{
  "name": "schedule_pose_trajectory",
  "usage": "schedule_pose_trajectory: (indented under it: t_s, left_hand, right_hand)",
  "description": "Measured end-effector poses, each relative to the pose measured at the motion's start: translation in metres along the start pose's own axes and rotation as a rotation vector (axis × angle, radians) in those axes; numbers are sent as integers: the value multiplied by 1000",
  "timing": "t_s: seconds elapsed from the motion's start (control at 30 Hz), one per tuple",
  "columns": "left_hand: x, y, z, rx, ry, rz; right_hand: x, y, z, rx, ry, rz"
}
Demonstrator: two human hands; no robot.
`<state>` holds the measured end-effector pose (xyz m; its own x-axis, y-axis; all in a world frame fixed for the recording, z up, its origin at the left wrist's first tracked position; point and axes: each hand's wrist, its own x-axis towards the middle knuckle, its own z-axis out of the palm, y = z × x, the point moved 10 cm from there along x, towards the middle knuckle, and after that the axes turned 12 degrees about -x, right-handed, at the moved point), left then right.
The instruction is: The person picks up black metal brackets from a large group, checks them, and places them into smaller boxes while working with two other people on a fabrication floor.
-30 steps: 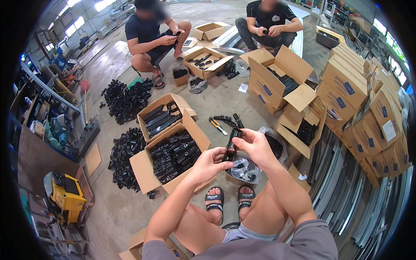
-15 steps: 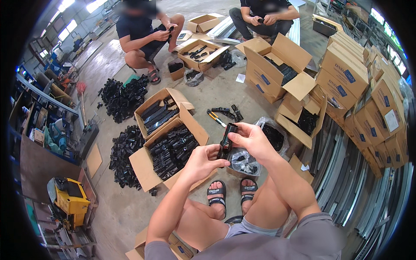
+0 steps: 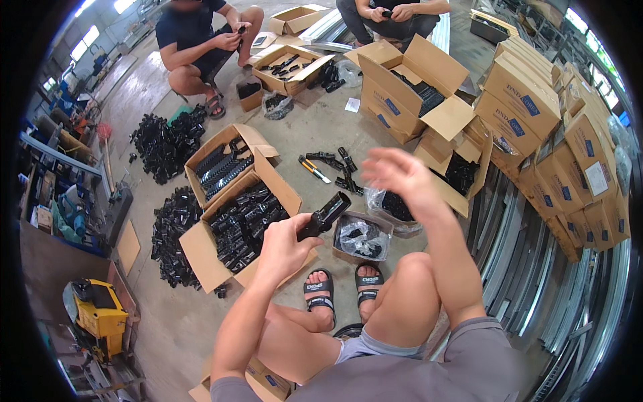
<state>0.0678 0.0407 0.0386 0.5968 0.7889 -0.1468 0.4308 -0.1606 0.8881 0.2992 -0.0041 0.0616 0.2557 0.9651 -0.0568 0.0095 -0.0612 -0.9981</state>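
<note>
two sandals [image 3: 320, 289], two seated co-workers [image 3: 201, 33]

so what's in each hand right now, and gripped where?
Left hand holds a black elongated part, gripped at its lower end; the upper end sticks out free. Right hand is open and blurred, holding nothing.

long black plastic part [image 3: 324, 216], chunky rectangular shape, tilted up toward the right, lower end gripped in the left hand [image 3: 284, 246], above an open cardboard box [image 3: 201, 249] of similar black pieces
</note>
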Motion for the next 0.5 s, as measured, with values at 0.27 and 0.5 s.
schedule_pose_trajectory:
  t_s: [0.27, 0.5]
  left_hand:
    - [13, 1, 2, 340, 6, 171]
    - [20, -23, 15, 384, -91, 72]
  right_hand:
    - [39, 285, -169, -887, 285, 375]
    - [24, 362, -156, -1104, 293, 543]
